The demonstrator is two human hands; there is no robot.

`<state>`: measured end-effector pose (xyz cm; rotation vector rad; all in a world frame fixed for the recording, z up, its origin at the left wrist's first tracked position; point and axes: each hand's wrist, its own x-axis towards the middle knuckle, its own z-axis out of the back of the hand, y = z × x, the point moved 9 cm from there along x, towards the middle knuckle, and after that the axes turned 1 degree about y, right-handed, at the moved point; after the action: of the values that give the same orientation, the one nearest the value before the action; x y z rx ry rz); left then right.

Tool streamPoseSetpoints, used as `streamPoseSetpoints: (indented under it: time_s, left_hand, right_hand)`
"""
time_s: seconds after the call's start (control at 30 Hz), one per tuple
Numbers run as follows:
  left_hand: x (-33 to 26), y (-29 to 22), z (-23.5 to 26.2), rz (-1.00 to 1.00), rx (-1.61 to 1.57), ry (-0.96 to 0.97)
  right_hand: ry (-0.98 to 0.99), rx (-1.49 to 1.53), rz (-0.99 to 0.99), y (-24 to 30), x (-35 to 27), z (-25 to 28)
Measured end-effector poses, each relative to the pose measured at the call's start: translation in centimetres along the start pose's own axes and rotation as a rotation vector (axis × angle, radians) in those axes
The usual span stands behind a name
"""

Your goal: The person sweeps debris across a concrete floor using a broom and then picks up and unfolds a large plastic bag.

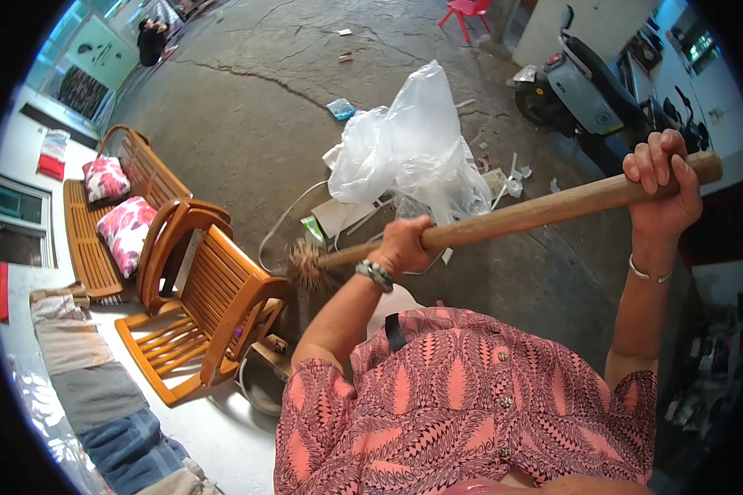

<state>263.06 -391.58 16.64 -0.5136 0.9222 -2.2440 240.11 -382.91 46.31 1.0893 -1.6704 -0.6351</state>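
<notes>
A broom with a thick wooden handle [520,216] slants across in front of my body. My right hand [665,177] is wrapped round the handle close to its raised end at the right. Lower down, my left hand [403,246] grips the same handle near the brush end. The twiggy bristles [308,262] show at the left, beside a wooden chair; I cannot tell whether they touch the floor. Beyond the handle lies a heap of crumpled clear plastic sheeting [417,136], with scraps of paper and a green-and-white packet [312,228] around it.
The brown wooden chair [215,297] and a slatted bench [87,235] with floral cushions stand left, a metal pot [260,384] by the chair. A scooter [586,95] is parked at right. A blue wrapper [340,109] lies on the concrete floor. A person [150,43] sits far left.
</notes>
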Motion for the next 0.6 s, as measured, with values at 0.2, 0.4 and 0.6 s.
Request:
streamPoseSetpoints:
  time_s: [0.2,0.4,0.6]
  left_hand:
    - [7.2,7.8,2.5,-0.053,0.195,-0.075]
    - [11.3,5.3,3.9,-0.204,0.231,-0.126]
    - [4.9,6.9,-2.2,-0.287,0.052,0.045]
  right_hand:
    - [-0.01,-0.231,0.1,-3.2,-4.4,-3.3]
    - [-0.248,-0.26,0.012,-3.7,-8.1,1.4]
    - [-0.751,-0.043,0.078,-3.6,-15.4,5.5]
